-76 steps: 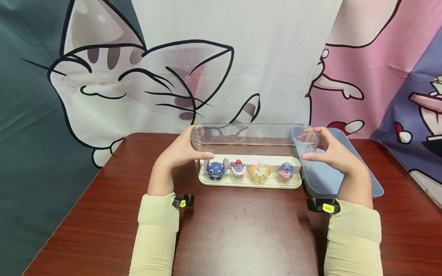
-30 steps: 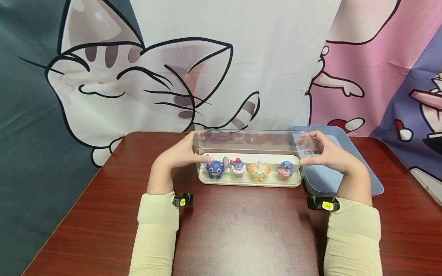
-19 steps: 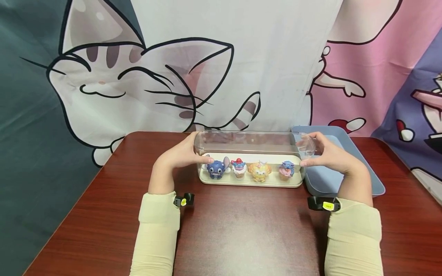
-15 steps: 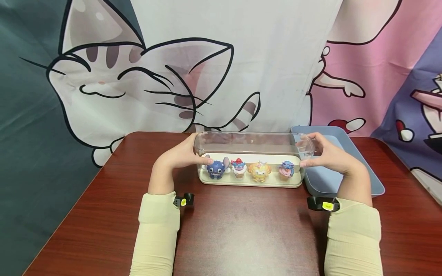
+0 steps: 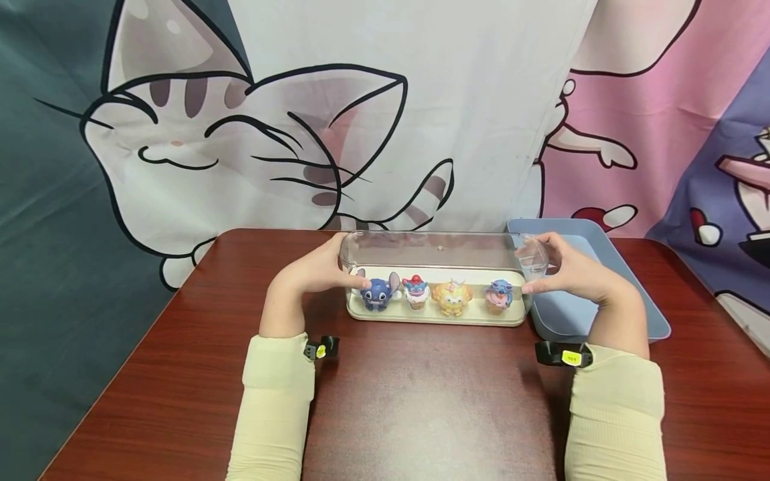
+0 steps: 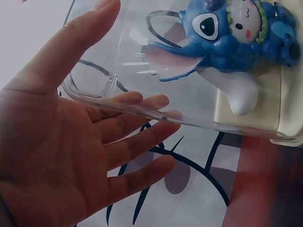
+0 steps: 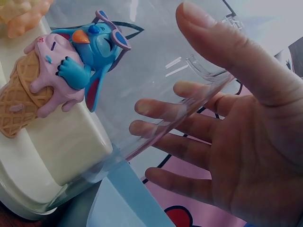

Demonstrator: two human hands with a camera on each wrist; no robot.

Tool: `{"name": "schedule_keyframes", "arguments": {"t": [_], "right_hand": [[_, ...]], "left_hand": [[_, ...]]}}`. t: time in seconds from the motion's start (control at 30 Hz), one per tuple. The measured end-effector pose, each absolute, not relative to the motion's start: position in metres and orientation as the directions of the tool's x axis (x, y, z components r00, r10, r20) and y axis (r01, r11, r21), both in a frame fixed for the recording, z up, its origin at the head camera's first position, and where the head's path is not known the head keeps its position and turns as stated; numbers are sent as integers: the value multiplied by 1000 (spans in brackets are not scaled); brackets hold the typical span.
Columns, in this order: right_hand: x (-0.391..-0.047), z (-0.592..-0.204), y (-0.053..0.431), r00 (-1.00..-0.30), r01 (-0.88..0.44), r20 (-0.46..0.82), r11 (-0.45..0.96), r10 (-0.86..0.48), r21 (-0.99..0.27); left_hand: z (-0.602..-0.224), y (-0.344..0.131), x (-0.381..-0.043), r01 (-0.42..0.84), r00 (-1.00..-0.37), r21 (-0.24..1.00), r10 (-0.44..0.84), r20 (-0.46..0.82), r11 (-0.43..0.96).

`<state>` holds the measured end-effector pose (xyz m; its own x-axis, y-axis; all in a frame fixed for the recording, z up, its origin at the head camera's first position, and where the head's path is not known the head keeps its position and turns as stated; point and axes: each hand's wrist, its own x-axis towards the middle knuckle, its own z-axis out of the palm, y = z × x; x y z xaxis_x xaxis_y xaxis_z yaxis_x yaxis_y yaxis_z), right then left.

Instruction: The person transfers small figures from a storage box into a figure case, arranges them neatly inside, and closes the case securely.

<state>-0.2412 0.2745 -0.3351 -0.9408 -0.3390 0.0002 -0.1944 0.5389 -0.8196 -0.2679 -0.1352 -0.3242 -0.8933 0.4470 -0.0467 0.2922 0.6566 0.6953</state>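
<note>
A clear plastic cover [image 5: 439, 250] stands over a cream stepped base [image 5: 445, 321], with its lower edge around the base. Inside are several small figures: a blue big-eared one [image 5: 375, 294] at the left, a cupcake-like one [image 5: 415, 292], a yellow one [image 5: 452, 299], and a blue one on a pink ice cream cone [image 5: 498, 298] at the right. My left hand [image 5: 309, 272] grips the cover's left end, thumb in front and fingers round the side. At its right end, my right hand [image 5: 580, 272] grips it the same way. Both wrist views show fingers spread against the clear wall.
A light blue tray [image 5: 562, 312] stands right behind and beside the cover's right end, partly under my right hand. The brown table [image 5: 433, 401] extends toward me. A cloth with cartoon drawings [image 5: 481, 100] hangs at the table's back edge.
Both hands have lowered the clear cover over the base and figures since the earliest frame. In the last half second it has sunk only slightly, and the base and tray stay in place.
</note>
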Motion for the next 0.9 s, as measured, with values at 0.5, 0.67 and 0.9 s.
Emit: {"name": "schedule_keyframes", "arguments": {"t": [0.5,0.67,0.9], "right_hand": [[-243,-332,272,-945,-133,-80,598,-317,-790],[-250,-338,270,-955,-146,-43,594,-293,-791],[-263,-350,261,-981,-149,48,572,-187,-807]], "left_hand": [[-329,-136,-271,253,-911,689,408,-67,679],[-336,-135,-277,211,-932,701,355,-65,682],[-351,-127,-291,159,-976,683,217,0,713]]}}
